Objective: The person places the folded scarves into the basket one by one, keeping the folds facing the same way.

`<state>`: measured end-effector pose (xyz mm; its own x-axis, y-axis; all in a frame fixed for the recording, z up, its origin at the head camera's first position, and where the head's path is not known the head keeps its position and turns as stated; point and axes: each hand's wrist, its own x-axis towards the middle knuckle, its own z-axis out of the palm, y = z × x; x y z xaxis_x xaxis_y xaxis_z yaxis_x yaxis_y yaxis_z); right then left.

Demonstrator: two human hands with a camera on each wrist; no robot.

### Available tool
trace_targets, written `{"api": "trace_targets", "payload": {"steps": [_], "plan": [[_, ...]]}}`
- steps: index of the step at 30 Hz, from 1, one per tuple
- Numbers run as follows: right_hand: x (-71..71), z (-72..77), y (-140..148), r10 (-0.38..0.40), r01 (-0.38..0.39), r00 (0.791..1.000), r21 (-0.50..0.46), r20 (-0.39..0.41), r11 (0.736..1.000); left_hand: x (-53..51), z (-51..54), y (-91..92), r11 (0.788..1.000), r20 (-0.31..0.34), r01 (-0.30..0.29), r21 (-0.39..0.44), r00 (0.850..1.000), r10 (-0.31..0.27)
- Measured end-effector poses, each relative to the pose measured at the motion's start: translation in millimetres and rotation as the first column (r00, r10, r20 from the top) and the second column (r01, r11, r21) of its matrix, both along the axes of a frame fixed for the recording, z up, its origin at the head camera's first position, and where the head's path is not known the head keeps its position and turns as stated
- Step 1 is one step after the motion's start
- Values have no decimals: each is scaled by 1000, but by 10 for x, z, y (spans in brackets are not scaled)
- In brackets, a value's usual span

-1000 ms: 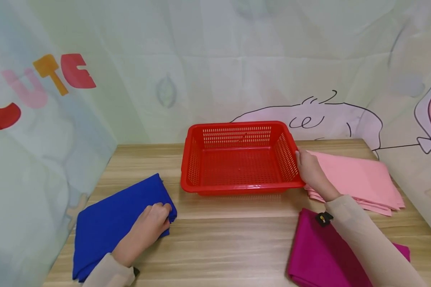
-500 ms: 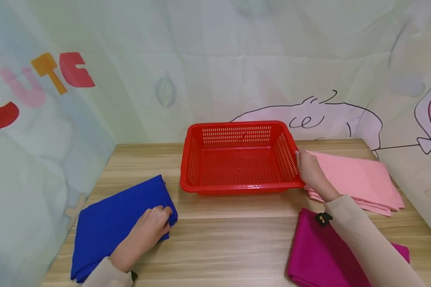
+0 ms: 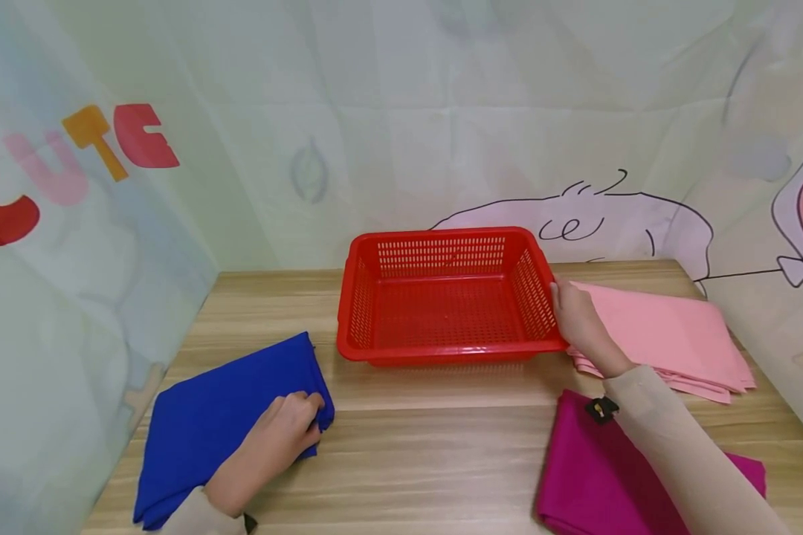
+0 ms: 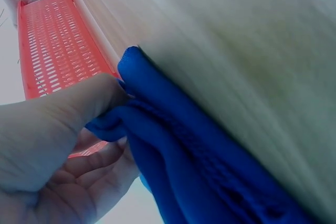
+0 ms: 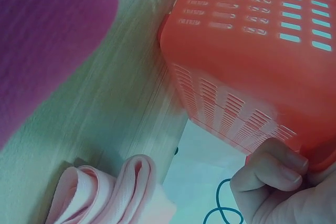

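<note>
“While the left hand (image 3: 271, 446) pinches its edge, where does the blue cloth (image 3: 217, 412) lie?”

“On the desk (image 3: 428, 461), toward ten o'clock from that hand, the nearer one, with the cloth's long axis running eight to two. Across at three o'clock, the magenta cloth (image 3: 585, 468) is partly hidden by the right sleeve (image 3: 692, 446).”

“And beyond?”

“The red basket (image 3: 451, 350) sits at two o'clock from the left hand, long axis nine to three, all three cloths outside it. The right hand (image 3: 582, 321) grips its three o'clock side, the folded pink cloth (image 3: 672, 331) just beside.”
</note>
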<state>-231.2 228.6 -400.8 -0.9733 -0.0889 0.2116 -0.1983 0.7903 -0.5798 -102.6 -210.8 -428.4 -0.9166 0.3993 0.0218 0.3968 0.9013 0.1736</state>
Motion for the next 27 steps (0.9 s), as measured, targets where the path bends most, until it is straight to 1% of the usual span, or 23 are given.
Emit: {"api": "trace_targets", "payload": {"steps": [5, 13, 19, 27], "plan": [[-10, -15, 4, -7, 7, 1000, 0, -14, 1000, 18, 8, 7, 1000, -12, 4, 0, 1000, -4], [1, -15, 4, -15, 14, 1000, -2, -26, 1000, 58, 15, 31, 1000, 41, -15, -6, 999, 15], [-4, -26, 4, -20, 20, 999, -12, -29, 1000, 72, 19, 40, 1000, 47, -23, -5, 999, 23], [-13, -34, 11, -25, 25, 999, -14, -28, 1000, 95, 21, 47, 1000, 53, -18, 25, 998, 17]]}}
